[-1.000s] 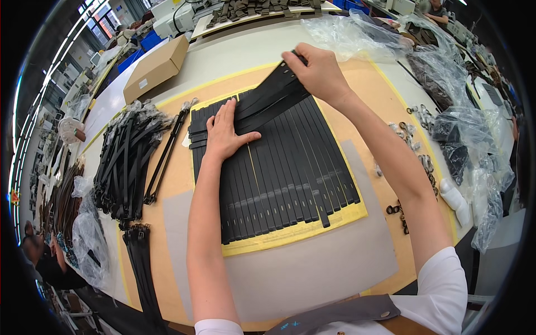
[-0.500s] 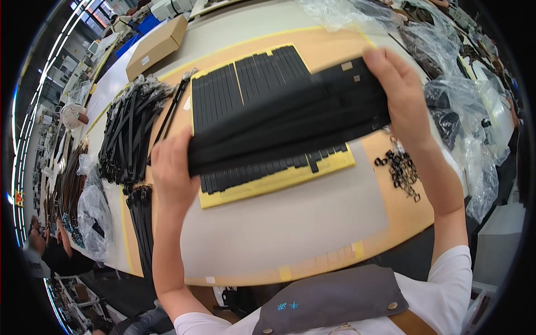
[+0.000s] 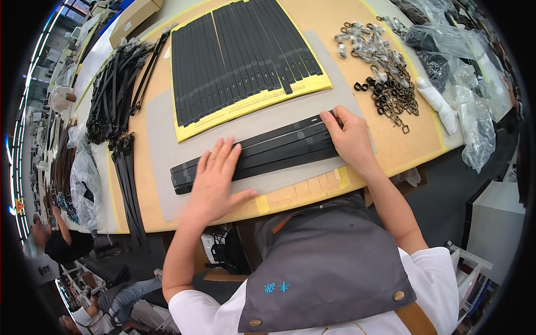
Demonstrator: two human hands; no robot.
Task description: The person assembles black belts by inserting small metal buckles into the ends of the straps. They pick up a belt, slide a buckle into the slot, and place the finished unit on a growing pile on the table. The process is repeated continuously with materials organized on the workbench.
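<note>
A bundle of flat black straps (image 3: 285, 149) lies side by side on the grey mat (image 3: 162, 125) near the table's front edge, slanting up to the right. My left hand (image 3: 215, 181) rests flat on its left part, fingers stretched out and slightly apart. At the right end, my right hand (image 3: 350, 137) is closed round the strap ends, with the thumb on top. Clear tape seems to cross the bundle. Just beyond it sits a yellow-edged board (image 3: 315, 82) covered with a row of similar black straps, one jutting out at the near side.
Dark metal rings and clasps (image 3: 393, 99) are heaped at the right, beside clear plastic bags (image 3: 472, 120). To the left are piles of black straps with buckles (image 3: 114, 89) and hanging strap ends (image 3: 125, 184). A cardboard box (image 3: 134, 19) stands at the far left.
The straps, held up in both hands before, now lie on the mat. My left hand has opened and flattened on them; my right hand still holds their right end. The view has shifted.
</note>
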